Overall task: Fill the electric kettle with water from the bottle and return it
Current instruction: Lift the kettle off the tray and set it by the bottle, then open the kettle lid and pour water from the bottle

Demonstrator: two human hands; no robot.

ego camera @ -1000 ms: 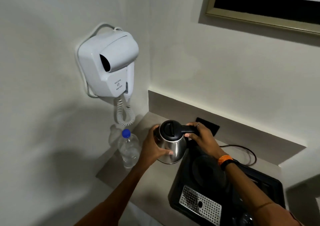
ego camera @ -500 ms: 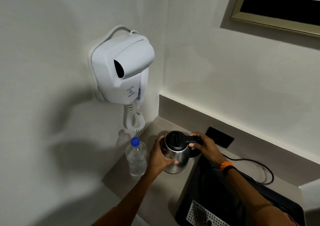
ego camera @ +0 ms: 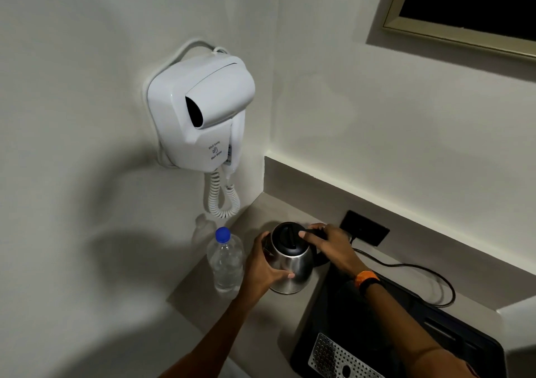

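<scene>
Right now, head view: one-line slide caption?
Both hands hold the lidded steel electric kettle on the counter beside the capped clear water bottle.

Dim, soft shadows, bowed edges

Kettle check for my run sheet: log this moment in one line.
kettle: lid shut, on counter | left hand: on body | right hand: on handle | bottle: capped, upright
</scene>
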